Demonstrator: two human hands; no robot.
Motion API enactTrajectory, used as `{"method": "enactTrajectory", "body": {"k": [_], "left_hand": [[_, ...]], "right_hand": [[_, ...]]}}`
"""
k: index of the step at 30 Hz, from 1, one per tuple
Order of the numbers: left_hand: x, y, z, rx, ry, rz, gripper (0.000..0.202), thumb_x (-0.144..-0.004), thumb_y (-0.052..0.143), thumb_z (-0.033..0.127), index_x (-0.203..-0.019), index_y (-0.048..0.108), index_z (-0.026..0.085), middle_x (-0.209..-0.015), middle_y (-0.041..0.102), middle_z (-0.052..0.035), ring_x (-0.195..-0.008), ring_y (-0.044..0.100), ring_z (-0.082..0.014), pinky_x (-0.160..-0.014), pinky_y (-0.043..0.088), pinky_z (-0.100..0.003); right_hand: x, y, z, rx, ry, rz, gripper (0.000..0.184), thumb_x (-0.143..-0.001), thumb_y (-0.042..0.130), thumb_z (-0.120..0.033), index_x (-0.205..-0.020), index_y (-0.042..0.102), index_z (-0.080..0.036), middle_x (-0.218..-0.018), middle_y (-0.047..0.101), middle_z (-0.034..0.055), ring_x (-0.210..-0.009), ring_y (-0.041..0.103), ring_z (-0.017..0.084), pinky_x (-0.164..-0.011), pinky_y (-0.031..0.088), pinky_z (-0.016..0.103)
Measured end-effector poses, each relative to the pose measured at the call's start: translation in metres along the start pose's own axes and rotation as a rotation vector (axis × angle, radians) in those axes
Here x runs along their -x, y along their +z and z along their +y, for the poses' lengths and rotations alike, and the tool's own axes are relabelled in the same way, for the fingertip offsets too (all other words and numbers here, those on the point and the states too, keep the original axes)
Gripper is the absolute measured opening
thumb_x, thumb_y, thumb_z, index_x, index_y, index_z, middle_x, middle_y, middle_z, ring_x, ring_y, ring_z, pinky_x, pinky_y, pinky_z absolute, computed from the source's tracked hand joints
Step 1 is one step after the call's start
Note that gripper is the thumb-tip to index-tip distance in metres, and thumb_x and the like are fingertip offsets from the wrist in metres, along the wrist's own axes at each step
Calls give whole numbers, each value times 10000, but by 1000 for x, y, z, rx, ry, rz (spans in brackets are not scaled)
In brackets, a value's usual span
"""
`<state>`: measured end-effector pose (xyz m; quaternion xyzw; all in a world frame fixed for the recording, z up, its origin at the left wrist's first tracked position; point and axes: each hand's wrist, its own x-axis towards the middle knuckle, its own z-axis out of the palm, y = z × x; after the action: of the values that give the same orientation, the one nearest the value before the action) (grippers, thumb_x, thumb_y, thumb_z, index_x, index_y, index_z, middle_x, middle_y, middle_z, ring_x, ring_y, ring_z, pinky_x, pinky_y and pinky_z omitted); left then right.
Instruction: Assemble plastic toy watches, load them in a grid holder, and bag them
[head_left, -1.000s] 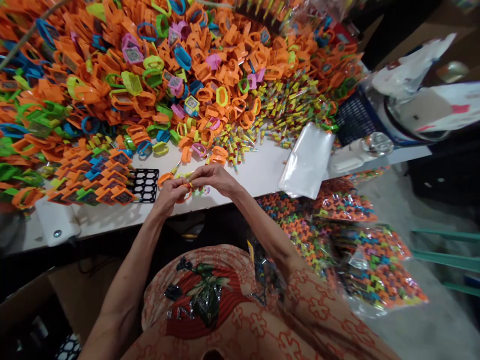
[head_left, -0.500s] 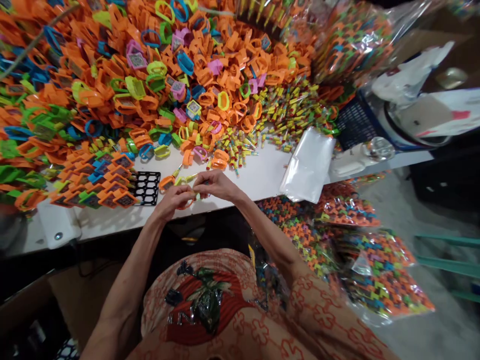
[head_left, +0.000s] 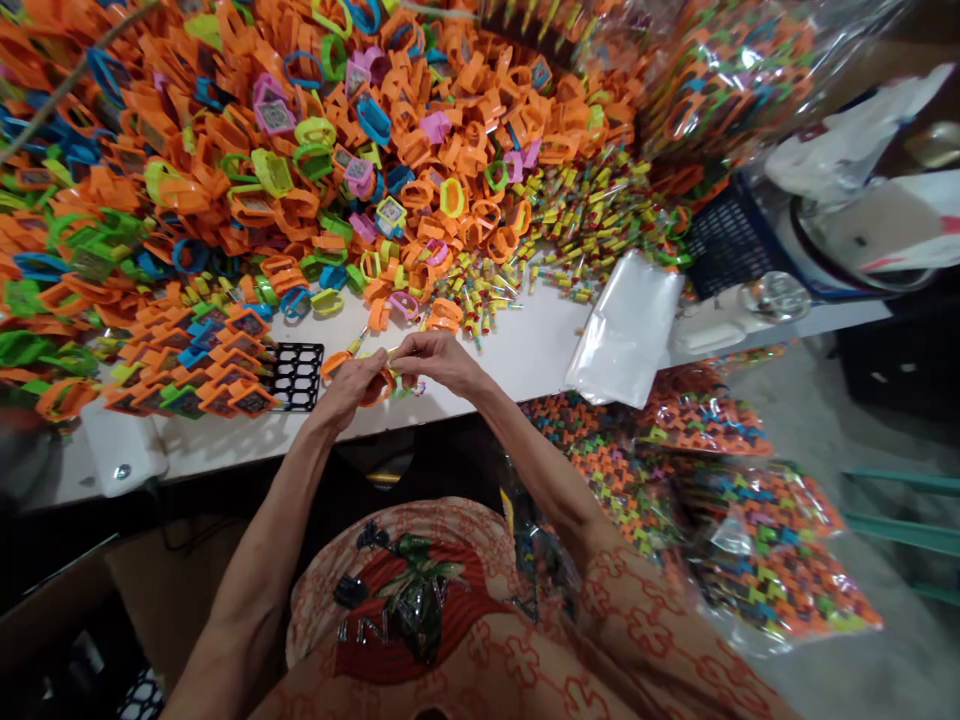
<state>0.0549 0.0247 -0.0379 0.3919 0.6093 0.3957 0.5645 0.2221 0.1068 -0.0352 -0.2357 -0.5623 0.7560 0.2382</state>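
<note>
My left hand and my right hand meet over the front edge of the white table. Both are closed in a pinch on a small orange plastic ring piece held between them. A thin yellow stick shows just above the fingers. A second orange piece lies on the table beside my left hand, next to a black plastic grid.
A huge heap of orange, green, blue and pink plastic pieces covers the table's back. Stacked assembled pieces sit at the left. Small yellow sticks and clear bags lie at the right. Filled bags rest on the floor.
Both hands have stayed together on the orange piece, shifting only slightly; the view has drifted a little to the right and up.
</note>
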Motion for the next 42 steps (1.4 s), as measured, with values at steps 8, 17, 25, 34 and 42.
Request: {"method": "enactTrajectory", "body": {"k": [8, 17, 25, 34, 42], "left_hand": [[7, -4, -6, -132, -2, -134, 456, -705, 775, 613, -688, 621, 183, -549, 408, 46, -490, 302, -84, -491, 210, -238], [-12, -17, -6, -607, 343, 20, 297, -800, 712, 503, -744, 674, 214, -725, 574, -16, -707, 544, -184, -702, 430, -289], [-83, -79, 8, -1045, 273, 565, 251, -871, 559, 229, -1071, 704, 181, -1216, 630, -173, -1187, 543, -369, -1030, 403, -469], [-103, -69, 2, -965, 138, 700, 366, -785, 579, 159, -1147, 627, 140, -1236, 647, -257, -1219, 555, -437, -1021, 393, -551], [-8, -36, 20, 226, 73, 353, 433, -627, 683, 411, -996, 575, 213, -828, 624, -12, -615, 614, -175, -528, 465, -274]], "right_hand": [[8, -7, 10, 47, 27, -20, 427, -694, 889, -516, -745, 700, -137, -612, 671, -6, -540, 613, 100, -539, 511, 225], [7, -20, 22, 245, 17, 224, 308, -833, 744, -462, -929, 711, -170, -773, 709, 22, -643, 649, 141, -608, 551, 271], [19, -93, 12, 1214, 339, 691, 226, -935, 622, -315, -1091, 666, -158, -1187, 722, 163, -1102, 673, 307, -902, 522, 405], [17, -80, 12, 1429, 512, 530, 372, -973, 455, -166, -1326, 573, -148, -1189, 735, 195, -1093, 694, 335, -829, 474, 380], [36, -84, 18, 926, 240, 571, 59, -794, 652, -227, -808, 611, -187, -871, 695, 64, -787, 641, 207, -692, 468, 314]]}}
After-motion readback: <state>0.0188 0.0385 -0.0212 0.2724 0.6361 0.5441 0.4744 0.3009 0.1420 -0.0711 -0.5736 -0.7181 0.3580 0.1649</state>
